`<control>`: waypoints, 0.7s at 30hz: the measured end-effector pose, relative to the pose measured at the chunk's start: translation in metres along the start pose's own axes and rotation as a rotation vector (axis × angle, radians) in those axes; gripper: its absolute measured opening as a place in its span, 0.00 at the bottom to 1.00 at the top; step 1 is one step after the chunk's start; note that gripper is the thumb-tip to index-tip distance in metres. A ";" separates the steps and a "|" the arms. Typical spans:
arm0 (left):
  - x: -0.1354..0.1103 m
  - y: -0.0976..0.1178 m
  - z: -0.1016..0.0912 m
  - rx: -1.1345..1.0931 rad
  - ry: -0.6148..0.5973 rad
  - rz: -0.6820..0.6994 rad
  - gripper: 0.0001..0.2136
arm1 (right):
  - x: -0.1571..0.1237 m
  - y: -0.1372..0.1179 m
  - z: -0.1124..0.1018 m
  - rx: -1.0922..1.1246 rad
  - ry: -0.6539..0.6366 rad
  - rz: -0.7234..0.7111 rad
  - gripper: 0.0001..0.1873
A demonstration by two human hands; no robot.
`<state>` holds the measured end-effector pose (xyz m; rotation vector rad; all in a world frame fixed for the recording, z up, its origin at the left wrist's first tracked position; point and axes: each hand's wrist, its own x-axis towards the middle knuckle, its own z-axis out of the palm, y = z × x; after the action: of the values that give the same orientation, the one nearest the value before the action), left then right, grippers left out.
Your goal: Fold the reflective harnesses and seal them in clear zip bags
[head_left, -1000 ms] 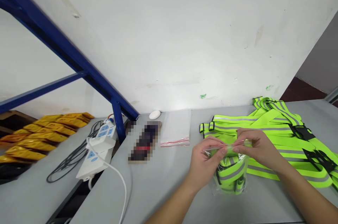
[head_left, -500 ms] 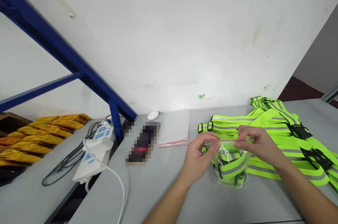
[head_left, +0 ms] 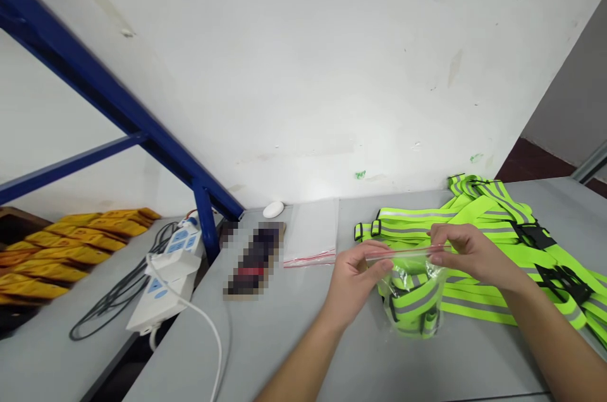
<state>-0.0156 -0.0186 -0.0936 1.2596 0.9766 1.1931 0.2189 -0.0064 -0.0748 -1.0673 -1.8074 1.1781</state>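
A clear zip-lock bag [head_left: 403, 282] with a red-lined seal hangs between my hands, its bottom at the grey table. Inside it is a rolled yellow-green reflective strap [head_left: 417, 304] with a grey stripe. My left hand [head_left: 358, 279] pinches the bag's top edge at the left end, thumb in front. At the right end of the same edge, my right hand [head_left: 465, 256] pinches the seal between thumb and fingers. Behind the bag and under my right forearm lies a pile of reflective straps [head_left: 493, 244] with black buckles.
Flat clear zip bags [head_left: 310, 234] lie left of my hands, beside a blurred-out item [head_left: 253, 263] and a white oval object [head_left: 274, 209]. A white power strip [head_left: 165, 288] with cables, a blue metal frame [head_left: 118, 105] and yellow packets [head_left: 71, 244] are farther left.
My right hand has slid slightly to the right along the bag's top edge. My left hand still pinches the left end. The view has shifted a little.
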 end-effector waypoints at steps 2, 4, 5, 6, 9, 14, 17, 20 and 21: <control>0.002 0.002 -0.003 0.047 0.031 0.024 0.11 | 0.000 0.001 -0.002 -0.015 0.044 -0.016 0.14; 0.004 0.005 -0.006 0.113 0.039 0.062 0.10 | -0.001 0.003 0.000 -0.018 0.101 -0.037 0.16; 0.004 0.006 -0.008 0.149 0.040 0.077 0.09 | -0.001 0.003 0.001 -0.014 0.121 -0.041 0.17; 0.004 0.006 -0.008 0.181 0.044 0.087 0.09 | 0.000 0.004 0.003 -0.012 0.135 -0.037 0.17; 0.004 0.006 -0.008 0.213 0.088 0.112 0.12 | 0.001 0.005 0.006 -0.011 0.141 0.015 0.18; 0.004 0.001 -0.005 0.121 0.087 0.134 0.16 | 0.004 0.008 0.003 -0.004 0.151 0.021 0.15; 0.004 -0.003 -0.004 0.022 0.028 0.011 0.18 | 0.004 0.009 0.002 0.012 0.147 -0.029 0.11; 0.002 -0.005 0.000 -0.099 -0.068 -0.106 0.25 | 0.004 0.010 0.007 0.040 0.142 -0.017 0.11; 0.001 -0.005 0.003 -0.124 -0.097 -0.127 0.24 | 0.004 0.010 0.009 0.052 0.144 -0.007 0.12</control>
<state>-0.0118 -0.0177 -0.0983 1.1305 0.8843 1.0676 0.2122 -0.0029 -0.0869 -1.0872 -1.6601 1.1092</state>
